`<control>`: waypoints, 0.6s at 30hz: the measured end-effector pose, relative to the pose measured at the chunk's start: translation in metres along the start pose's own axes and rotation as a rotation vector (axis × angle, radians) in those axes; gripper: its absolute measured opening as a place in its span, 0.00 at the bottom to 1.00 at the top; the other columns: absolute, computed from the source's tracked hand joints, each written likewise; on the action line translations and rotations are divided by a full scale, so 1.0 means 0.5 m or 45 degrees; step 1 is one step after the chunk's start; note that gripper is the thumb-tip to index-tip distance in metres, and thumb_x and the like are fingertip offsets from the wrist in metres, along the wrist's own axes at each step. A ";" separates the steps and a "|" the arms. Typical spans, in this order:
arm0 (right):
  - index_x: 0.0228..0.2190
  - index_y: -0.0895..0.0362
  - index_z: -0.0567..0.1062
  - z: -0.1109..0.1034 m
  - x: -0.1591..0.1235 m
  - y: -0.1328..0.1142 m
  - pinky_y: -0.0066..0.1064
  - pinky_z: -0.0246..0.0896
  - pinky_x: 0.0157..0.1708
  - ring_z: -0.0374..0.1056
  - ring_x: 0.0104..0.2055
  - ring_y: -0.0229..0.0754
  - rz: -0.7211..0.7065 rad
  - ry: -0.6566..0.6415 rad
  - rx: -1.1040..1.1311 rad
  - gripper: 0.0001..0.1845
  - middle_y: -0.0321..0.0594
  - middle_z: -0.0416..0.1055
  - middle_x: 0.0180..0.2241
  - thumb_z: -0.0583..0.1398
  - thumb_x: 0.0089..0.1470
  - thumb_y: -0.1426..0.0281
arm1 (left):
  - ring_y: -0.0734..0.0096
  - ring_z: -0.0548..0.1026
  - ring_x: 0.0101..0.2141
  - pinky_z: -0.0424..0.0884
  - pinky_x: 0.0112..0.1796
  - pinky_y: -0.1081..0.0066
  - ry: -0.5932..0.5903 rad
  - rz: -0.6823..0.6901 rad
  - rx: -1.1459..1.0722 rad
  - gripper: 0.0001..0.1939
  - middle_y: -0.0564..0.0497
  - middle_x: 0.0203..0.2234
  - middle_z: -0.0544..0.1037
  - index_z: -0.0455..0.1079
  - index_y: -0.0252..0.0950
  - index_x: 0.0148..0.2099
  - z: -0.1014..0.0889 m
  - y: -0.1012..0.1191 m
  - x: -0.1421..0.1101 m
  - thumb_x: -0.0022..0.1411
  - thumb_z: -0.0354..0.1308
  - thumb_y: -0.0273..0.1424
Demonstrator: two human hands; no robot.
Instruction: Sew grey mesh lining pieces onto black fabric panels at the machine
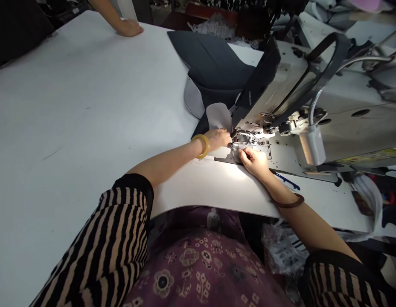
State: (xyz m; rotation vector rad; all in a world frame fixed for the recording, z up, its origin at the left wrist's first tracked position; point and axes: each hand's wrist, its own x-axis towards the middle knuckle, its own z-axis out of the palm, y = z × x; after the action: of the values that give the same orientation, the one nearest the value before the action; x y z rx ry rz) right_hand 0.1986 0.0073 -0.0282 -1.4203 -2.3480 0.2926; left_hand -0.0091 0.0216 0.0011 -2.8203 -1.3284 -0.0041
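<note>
A sewing machine (281, 94) stands to the right, its lamp lighting the metal needle plate and presser foot (246, 137). My left hand (219, 138), with a yellow bangle, is closed on a light grey fabric piece (219, 115) just left of the foot. On the near side of the foot, my right hand (255, 162) has its thumb and forefinger pinched at the edge of a small grey fabric end (237, 156). Whether both grey parts are one piece, I cannot tell. Dark grey fabric panels (214, 59) with light grey edging lie behind my left hand.
Beside my right wrist lies a blue tool (286, 181) on the white table (89, 106). Another person's hand (130, 27) rests on the table's far edge. A flexible lamp (313, 145) hangs over the machine bed. Plastic-wrapped material (284, 243) sits below the table edge.
</note>
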 end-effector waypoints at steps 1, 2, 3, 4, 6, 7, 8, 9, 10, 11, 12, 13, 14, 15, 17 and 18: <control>0.18 0.53 0.53 0.000 0.000 0.000 0.28 0.47 0.23 0.50 0.19 0.35 -0.009 0.009 -0.012 0.21 0.35 0.54 0.15 0.46 0.55 0.54 | 0.64 0.74 0.43 0.67 0.36 0.70 -0.016 -0.005 0.009 0.15 0.43 0.37 0.79 0.75 0.30 0.40 -0.009 -0.003 -0.008 0.63 0.47 0.16; 0.18 0.53 0.53 0.000 0.000 0.000 0.28 0.46 0.23 0.50 0.19 0.35 -0.017 0.018 -0.020 0.21 0.35 0.55 0.15 0.46 0.54 0.54 | 0.65 0.75 0.42 0.67 0.36 0.70 -0.032 -0.010 0.023 0.14 0.43 0.36 0.79 0.75 0.30 0.39 -0.017 -0.008 -0.023 0.61 0.49 0.16; 0.18 0.53 0.53 0.001 0.001 0.001 0.28 0.46 0.23 0.51 0.19 0.35 -0.024 0.025 -0.026 0.20 0.35 0.55 0.15 0.46 0.54 0.54 | 0.65 0.75 0.41 0.67 0.37 0.70 -0.050 -0.016 0.039 0.14 0.43 0.35 0.79 0.75 0.30 0.38 -0.025 -0.015 -0.044 0.60 0.50 0.14; 0.19 0.53 0.53 0.002 0.003 0.001 0.28 0.46 0.23 0.51 0.19 0.35 -0.031 0.031 -0.027 0.20 0.36 0.56 0.15 0.47 0.54 0.54 | 0.64 0.75 0.41 0.68 0.37 0.70 -0.071 -0.026 0.057 0.14 0.44 0.34 0.80 0.75 0.30 0.37 -0.032 -0.021 -0.073 0.58 0.51 0.13; 0.18 0.53 0.54 0.005 0.007 0.002 0.29 0.44 0.23 0.51 0.19 0.36 -0.040 0.031 -0.012 0.20 0.36 0.55 0.15 0.48 0.53 0.55 | 0.63 0.76 0.41 0.69 0.37 0.70 -0.127 -0.049 0.084 0.14 0.44 0.33 0.80 0.75 0.29 0.35 -0.041 -0.024 -0.147 0.55 0.52 0.11; 0.18 0.53 0.54 0.006 0.010 0.003 0.29 0.44 0.23 0.51 0.19 0.36 -0.040 0.026 -0.002 0.19 0.35 0.55 0.14 0.48 0.53 0.55 | 0.63 0.76 0.41 0.70 0.37 0.70 -0.160 -0.050 0.095 0.14 0.45 0.33 0.80 0.74 0.30 0.35 -0.044 -0.016 -0.190 0.55 0.51 0.11; 0.17 0.53 0.54 0.007 0.012 0.003 0.29 0.43 0.23 0.50 0.19 0.36 -0.036 0.021 0.000 0.19 0.35 0.54 0.14 0.49 0.52 0.55 | 0.63 0.76 0.40 0.71 0.36 0.69 -0.194 -0.038 0.104 0.13 0.45 0.32 0.80 0.74 0.30 0.34 -0.046 0.000 -0.234 0.57 0.51 0.12; 0.17 0.53 0.54 0.009 0.014 0.004 0.30 0.43 0.23 0.50 0.19 0.36 -0.029 0.018 -0.009 0.19 0.35 0.54 0.14 0.49 0.52 0.56 | 0.63 0.77 0.38 0.72 0.35 0.69 -0.216 -0.017 0.119 0.13 0.46 0.31 0.79 0.74 0.31 0.33 -0.047 0.024 -0.277 0.58 0.50 0.13; 0.17 0.53 0.54 0.010 0.017 0.005 0.30 0.43 0.24 0.50 0.19 0.37 -0.021 0.017 -0.028 0.18 0.35 0.53 0.14 0.50 0.51 0.56 | 0.63 0.77 0.36 0.72 0.33 0.69 -0.212 0.002 0.137 0.13 0.46 0.30 0.79 0.73 0.31 0.32 -0.049 0.056 -0.316 0.60 0.50 0.14; 0.17 0.53 0.55 0.012 0.018 0.005 0.30 0.43 0.24 0.50 0.20 0.37 -0.011 0.023 -0.055 0.18 0.36 0.54 0.14 0.50 0.51 0.57 | 0.64 0.77 0.34 0.72 0.30 0.70 -0.173 0.025 0.151 0.13 0.46 0.29 0.79 0.73 0.31 0.32 -0.053 0.093 -0.351 0.61 0.49 0.15; 0.18 0.53 0.55 0.013 0.019 0.006 0.30 0.43 0.25 0.51 0.20 0.37 -0.003 0.033 -0.083 0.17 0.36 0.55 0.15 0.51 0.51 0.57 | 0.66 0.76 0.31 0.72 0.28 0.71 -0.089 0.056 0.153 0.14 0.47 0.28 0.78 0.72 0.31 0.31 -0.060 0.132 -0.381 0.62 0.48 0.15; 0.18 0.53 0.56 0.014 0.020 0.006 0.31 0.42 0.25 0.51 0.21 0.37 0.003 0.044 -0.107 0.17 0.37 0.56 0.16 0.51 0.51 0.58 | 0.68 0.75 0.29 0.72 0.27 0.72 0.036 0.094 0.141 0.14 0.47 0.27 0.78 0.71 0.32 0.31 -0.070 0.168 -0.404 0.62 0.48 0.16; 0.19 0.53 0.56 0.015 0.019 0.006 0.31 0.42 0.26 0.52 0.21 0.38 0.009 0.055 -0.118 0.16 0.37 0.57 0.17 0.52 0.51 0.59 | 0.69 0.75 0.28 0.73 0.28 0.72 0.181 0.144 0.120 0.13 0.48 0.27 0.78 0.71 0.31 0.32 -0.084 0.197 -0.423 0.63 0.48 0.17; 0.19 0.53 0.56 0.014 0.016 0.004 0.31 0.42 0.26 0.53 0.22 0.38 0.016 0.060 -0.117 0.16 0.38 0.58 0.17 0.52 0.51 0.59 | 0.70 0.76 0.29 0.75 0.31 0.72 0.325 0.198 0.088 0.12 0.48 0.29 0.79 0.71 0.31 0.34 -0.101 0.215 -0.436 0.64 0.49 0.17; 0.19 0.53 0.56 0.011 0.005 -0.004 0.32 0.43 0.27 0.54 0.23 0.38 0.040 0.062 -0.078 0.16 0.38 0.59 0.18 0.52 0.52 0.60 | 0.69 0.78 0.38 0.77 0.41 0.69 0.566 0.242 0.012 0.11 0.47 0.38 0.81 0.72 0.31 0.41 -0.139 0.211 -0.452 0.66 0.48 0.20; 0.19 0.53 0.56 0.008 -0.004 -0.011 0.31 0.44 0.27 0.54 0.23 0.38 0.059 0.061 -0.038 0.16 0.38 0.59 0.18 0.53 0.52 0.60 | 0.69 0.77 0.43 0.77 0.44 0.68 0.644 0.191 -0.052 0.13 0.47 0.42 0.80 0.71 0.33 0.45 -0.157 0.189 -0.456 0.67 0.46 0.21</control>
State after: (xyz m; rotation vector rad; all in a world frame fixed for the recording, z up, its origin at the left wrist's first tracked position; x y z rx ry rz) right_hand 0.1934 0.0030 -0.0301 -1.4804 -2.2926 0.2345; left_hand -0.0809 -0.2162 0.0748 -2.6741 -1.0085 -0.6948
